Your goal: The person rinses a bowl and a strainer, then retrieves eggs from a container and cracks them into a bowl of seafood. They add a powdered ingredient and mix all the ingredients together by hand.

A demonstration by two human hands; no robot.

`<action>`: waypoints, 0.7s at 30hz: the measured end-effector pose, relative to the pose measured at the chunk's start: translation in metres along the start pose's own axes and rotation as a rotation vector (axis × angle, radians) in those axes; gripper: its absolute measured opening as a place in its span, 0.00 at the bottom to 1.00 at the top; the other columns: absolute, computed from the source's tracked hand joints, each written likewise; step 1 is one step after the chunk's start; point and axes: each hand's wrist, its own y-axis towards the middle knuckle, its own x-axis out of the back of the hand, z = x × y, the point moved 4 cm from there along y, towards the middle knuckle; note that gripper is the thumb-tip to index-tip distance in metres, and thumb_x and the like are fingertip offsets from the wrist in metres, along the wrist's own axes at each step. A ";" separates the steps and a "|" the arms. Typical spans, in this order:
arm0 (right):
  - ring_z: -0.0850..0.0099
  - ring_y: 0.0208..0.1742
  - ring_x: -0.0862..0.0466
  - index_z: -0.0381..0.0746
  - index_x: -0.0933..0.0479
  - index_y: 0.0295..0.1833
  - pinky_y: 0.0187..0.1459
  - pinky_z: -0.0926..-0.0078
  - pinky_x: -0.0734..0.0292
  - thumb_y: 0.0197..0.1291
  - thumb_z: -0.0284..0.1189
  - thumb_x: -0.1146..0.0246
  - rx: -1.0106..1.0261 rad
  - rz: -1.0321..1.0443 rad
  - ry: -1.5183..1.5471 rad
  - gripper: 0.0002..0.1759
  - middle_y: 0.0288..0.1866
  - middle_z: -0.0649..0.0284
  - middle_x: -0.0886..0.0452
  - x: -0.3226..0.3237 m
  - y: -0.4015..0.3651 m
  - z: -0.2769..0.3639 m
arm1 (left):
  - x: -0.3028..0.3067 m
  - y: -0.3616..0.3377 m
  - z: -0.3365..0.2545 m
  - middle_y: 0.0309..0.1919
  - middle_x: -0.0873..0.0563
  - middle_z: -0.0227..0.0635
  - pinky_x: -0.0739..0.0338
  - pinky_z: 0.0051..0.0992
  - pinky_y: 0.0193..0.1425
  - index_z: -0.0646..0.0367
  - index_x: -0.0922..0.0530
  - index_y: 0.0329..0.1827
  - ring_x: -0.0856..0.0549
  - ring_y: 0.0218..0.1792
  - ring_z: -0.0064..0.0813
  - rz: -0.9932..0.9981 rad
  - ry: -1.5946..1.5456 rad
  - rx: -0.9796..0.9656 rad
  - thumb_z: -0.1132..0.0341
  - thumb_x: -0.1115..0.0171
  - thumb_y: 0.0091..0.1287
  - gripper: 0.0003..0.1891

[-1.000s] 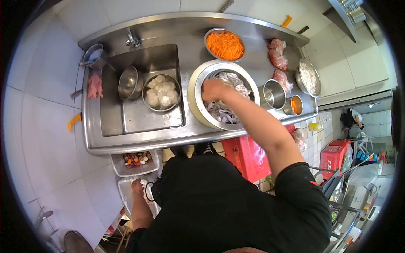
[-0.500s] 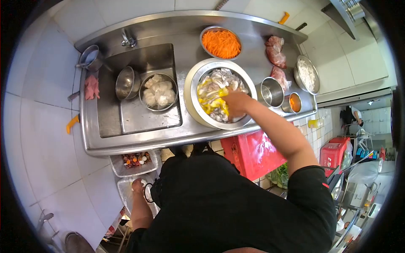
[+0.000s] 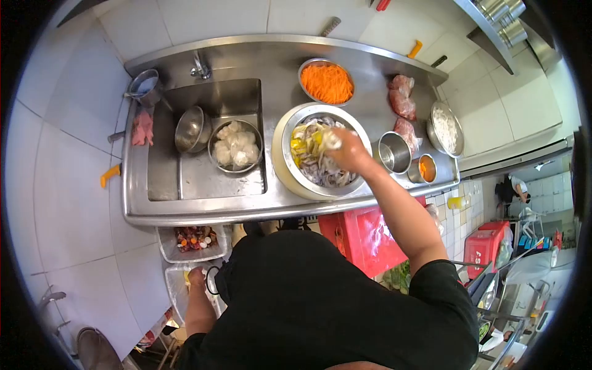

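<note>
Pale raw strips of meat or seafood, streaked with yellow, fill a wide steel bowl on the counter. Over the bowl's middle, my right hand is closed around some of these slippery-looking strips. Low at my left side, my left hand reaches over a lined white tub. Its fingers are curled, with a small yellowish bit showing beside them; what they grip is unclear.
Behind the steel bowl sits a bowl of shredded carrot. Bagged meat and steel pots lie to the right. The sink holds a bowl of whitish bundles. Below stands a red crate.
My right hand has risen from within the strips, with pale strips now showing in its fingers. The whole view has shifted slightly; my left hand stays by the tub.
</note>
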 end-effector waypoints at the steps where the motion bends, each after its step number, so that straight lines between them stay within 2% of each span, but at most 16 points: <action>1: 0.53 0.54 0.11 0.37 0.14 0.55 0.61 0.57 0.20 0.56 0.32 0.27 0.133 -0.064 -0.178 0.20 0.47 0.50 0.10 -0.006 -0.005 0.004 | 0.000 0.005 0.003 0.34 0.16 0.33 0.30 0.32 0.27 0.55 0.14 0.52 0.23 0.29 0.27 -0.001 -0.008 -0.004 0.65 0.37 0.68 0.12; 2: 0.51 0.55 0.12 0.42 0.15 0.59 0.63 0.55 0.20 0.57 0.36 0.26 0.279 0.159 -0.192 0.24 0.49 0.48 0.11 -0.010 -0.007 0.007 | -0.002 0.005 0.003 0.34 0.16 0.33 0.30 0.32 0.27 0.55 0.14 0.53 0.23 0.28 0.28 -0.005 -0.020 -0.011 0.65 0.37 0.68 0.13; 3: 0.51 0.55 0.12 0.42 0.15 0.59 0.63 0.55 0.20 0.57 0.36 0.26 0.285 0.159 -0.191 0.24 0.49 0.48 0.11 0.001 0.002 0.016 | -0.002 0.005 0.005 0.34 0.15 0.34 0.30 0.32 0.27 0.56 0.14 0.54 0.23 0.27 0.28 -0.009 -0.029 -0.016 0.65 0.38 0.68 0.14; 5: 0.49 0.56 0.13 0.47 0.16 0.64 0.61 0.56 0.19 0.59 0.38 0.27 0.189 0.781 -0.437 0.26 0.53 0.45 0.13 0.006 0.018 0.022 | -0.002 0.005 0.005 0.34 0.15 0.33 0.29 0.32 0.28 0.57 0.14 0.54 0.22 0.27 0.28 0.012 -0.037 -0.061 0.65 0.38 0.68 0.14; 7: 0.49 0.55 0.13 0.50 0.17 0.65 0.60 0.57 0.18 0.59 0.42 0.28 0.127 0.742 -0.494 0.27 0.55 0.47 0.13 -0.002 0.043 0.031 | -0.004 0.008 0.006 0.34 0.15 0.33 0.29 0.33 0.28 0.58 0.14 0.55 0.22 0.27 0.28 0.036 -0.039 -0.108 0.65 0.38 0.69 0.14; 9: 0.50 0.58 0.13 0.49 0.16 0.64 0.61 0.54 0.19 0.58 0.48 0.28 0.136 0.514 -0.514 0.29 0.59 0.53 0.13 -0.022 0.068 0.037 | -0.007 0.014 0.008 0.34 0.15 0.31 0.29 0.33 0.29 0.57 0.13 0.52 0.22 0.27 0.28 0.013 -0.014 -0.130 0.65 0.38 0.69 0.13; 10: 0.50 0.58 0.13 0.49 0.16 0.64 0.61 0.54 0.19 0.58 0.48 0.28 0.138 0.516 -0.513 0.29 0.59 0.53 0.13 -0.041 0.076 0.037 | -0.008 0.008 0.004 0.34 0.15 0.31 0.29 0.33 0.29 0.57 0.13 0.52 0.22 0.27 0.28 0.011 -0.015 -0.128 0.65 0.38 0.69 0.13; 12: 0.50 0.62 0.15 0.47 0.18 0.67 0.63 0.48 0.20 0.57 0.52 0.29 0.001 0.682 -0.588 0.35 0.64 0.54 0.15 -0.082 0.090 0.032 | -0.013 0.000 0.005 0.35 0.14 0.31 0.26 0.31 0.30 0.56 0.12 0.49 0.20 0.28 0.29 0.018 -0.050 -0.114 0.64 0.37 0.68 0.12; 13: 0.50 0.62 0.15 0.47 0.18 0.67 0.63 0.48 0.20 0.57 0.52 0.29 0.003 0.689 -0.584 0.35 0.64 0.54 0.15 -0.093 0.092 0.033 | -0.014 0.003 0.010 0.35 0.14 0.31 0.26 0.31 0.30 0.56 0.12 0.49 0.20 0.28 0.29 0.013 -0.049 -0.108 0.64 0.37 0.68 0.12; 15: 0.50 0.66 0.17 0.43 0.19 0.67 0.64 0.42 0.22 0.57 0.50 0.28 0.094 0.814 -0.713 0.35 0.68 0.51 0.18 -0.109 0.087 0.036 | -0.016 0.039 0.029 0.32 0.15 0.31 0.25 0.29 0.28 0.53 0.12 0.45 0.19 0.27 0.29 0.080 -0.028 -0.220 0.63 0.36 0.68 0.09; 16: 0.51 0.62 0.14 0.41 0.15 0.62 0.60 0.48 0.19 0.55 0.43 0.28 0.166 0.794 -0.671 0.30 0.63 0.50 0.15 -0.108 0.086 0.032 | -0.016 0.034 0.035 0.28 0.17 0.31 0.25 0.30 0.24 0.54 0.12 0.44 0.20 0.25 0.28 0.079 -0.062 -0.182 0.60 0.35 0.69 0.09; 17: 0.51 0.62 0.14 0.41 0.15 0.62 0.60 0.48 0.19 0.55 0.43 0.28 0.162 0.795 -0.668 0.30 0.63 0.50 0.15 -0.100 0.087 0.030 | -0.015 0.026 0.033 0.28 0.17 0.31 0.25 0.30 0.24 0.54 0.12 0.44 0.20 0.25 0.28 0.080 -0.057 -0.182 0.60 0.35 0.69 0.09; 19: 0.52 0.57 0.12 0.41 0.12 0.56 0.57 0.55 0.16 0.53 0.38 0.28 0.209 0.954 -0.610 0.24 0.55 0.51 0.11 -0.082 0.083 0.030 | -0.018 0.011 0.029 0.27 0.17 0.31 0.25 0.31 0.22 0.54 0.12 0.46 0.21 0.22 0.28 0.053 -0.024 -0.082 0.59 0.35 0.68 0.11; 20: 0.53 0.53 0.11 0.43 0.11 0.54 0.55 0.59 0.15 0.50 0.34 0.28 0.297 0.935 -0.633 0.22 0.48 0.50 0.10 -0.073 0.077 0.022 | -0.016 0.012 0.031 0.32 0.15 0.34 0.23 0.31 0.25 0.57 0.13 0.49 0.19 0.26 0.30 0.079 -0.025 -0.083 0.60 0.35 0.68 0.13; 21: 0.52 0.54 0.11 0.44 0.11 0.54 0.56 0.58 0.15 0.50 0.34 0.27 0.309 0.927 -0.586 0.22 0.47 0.49 0.10 -0.057 0.067 0.018 | -0.010 0.016 0.033 0.37 0.13 0.36 0.21 0.31 0.28 0.60 0.13 0.52 0.17 0.29 0.32 0.103 -0.025 -0.086 0.60 0.34 0.69 0.15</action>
